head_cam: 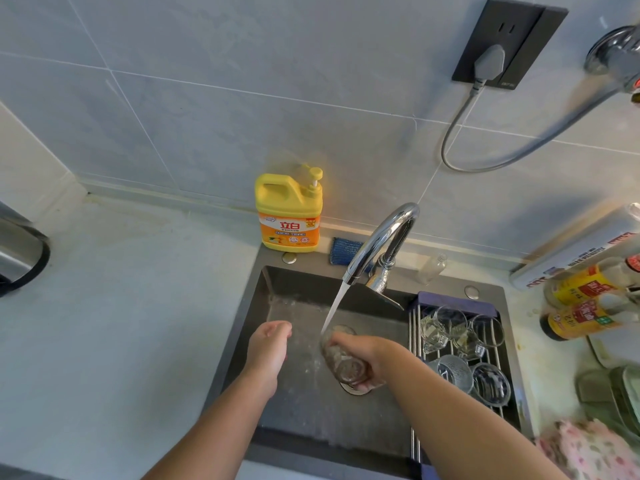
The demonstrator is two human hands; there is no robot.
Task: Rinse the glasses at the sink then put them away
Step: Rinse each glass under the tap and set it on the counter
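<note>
Dark matte rectangular sink set in a pale counter; clear textured glass tumbler tilted above the drain, mouth under the water stream from a curved chrome faucet; right hand fingers curled round its body; left hand just beside, fingers relaxed, holding nothing; metal wire rack at right holds clear glasses.

We read one brand plainly: the red characters 立白 on the orange label of the yellow jug. The finer lines beneath them are too blurred for us. At the right, two bottles lie with red-and-yellow labels whose characters we cannot make out. The long box above them carries red and dark print, also unreadable. The socket bears a tiny mark in its lower corner, too small to read.
</note>
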